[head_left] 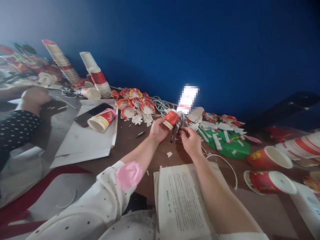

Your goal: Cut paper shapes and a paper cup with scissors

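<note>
My left hand (160, 130) is wrapped round a red paper cup (172, 119) with a pale rim, tilted over the brown table. Just right of it, my right hand (191, 141) has its thumb and fingers pinched at a small dark-handled tool (179, 128) with a greyish upper part; its exact kind is unclear. A dark pen-like stick (172, 134) stands between the two hands. On the table to the left lies a small black cap-like piece (140, 134). Behind the cup, a bright pixelated screen (188, 99) leans near the blue wall.
Cut red-and-white paper pieces (136, 103) are heaped behind my left hand. Scraps cover a green round sheet (233, 150) at right. Paper cups (272, 181) lie further right, and stacked cups (97, 78) stand left. A printed booklet (181, 200) lies in front. Another person's arm (30, 106) is at left.
</note>
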The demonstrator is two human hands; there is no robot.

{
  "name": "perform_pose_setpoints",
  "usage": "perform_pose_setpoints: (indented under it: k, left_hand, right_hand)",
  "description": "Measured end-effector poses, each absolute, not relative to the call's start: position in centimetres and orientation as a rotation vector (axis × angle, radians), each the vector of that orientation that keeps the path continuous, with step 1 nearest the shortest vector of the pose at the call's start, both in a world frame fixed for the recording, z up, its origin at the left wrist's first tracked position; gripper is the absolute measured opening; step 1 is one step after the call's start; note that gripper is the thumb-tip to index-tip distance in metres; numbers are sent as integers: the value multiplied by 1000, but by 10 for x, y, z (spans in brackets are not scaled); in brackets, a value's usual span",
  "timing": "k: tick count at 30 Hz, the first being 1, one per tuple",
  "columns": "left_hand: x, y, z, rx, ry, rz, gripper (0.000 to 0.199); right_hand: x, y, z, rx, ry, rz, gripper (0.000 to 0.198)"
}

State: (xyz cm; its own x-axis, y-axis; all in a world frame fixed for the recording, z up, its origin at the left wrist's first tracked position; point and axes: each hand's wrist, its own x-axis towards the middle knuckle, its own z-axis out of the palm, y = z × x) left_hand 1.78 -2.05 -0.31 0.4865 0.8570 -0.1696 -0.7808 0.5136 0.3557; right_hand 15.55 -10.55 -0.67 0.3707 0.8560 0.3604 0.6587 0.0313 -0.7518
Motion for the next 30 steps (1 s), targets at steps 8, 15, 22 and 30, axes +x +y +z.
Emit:
perform_pose_setpoints:
  k: [8,15,22,30]
  left_hand:
    - [20,-25,1,230,381,979,32]
    - [29,-40,-4,370,288,824,24]
    - [32,-50,-5,567,418,708,22]
    - [27,-37,-4,495,555,987,12]
  right_hand:
    - [152,-99,-14,-1617,-1367,209,33]
    - [139,-100,-2,-1428,-1211,507,48]
    - [149,-99,2,-1476,-1126,422,47]
    - [176,-98,-10,-1682,-1220,35,41]
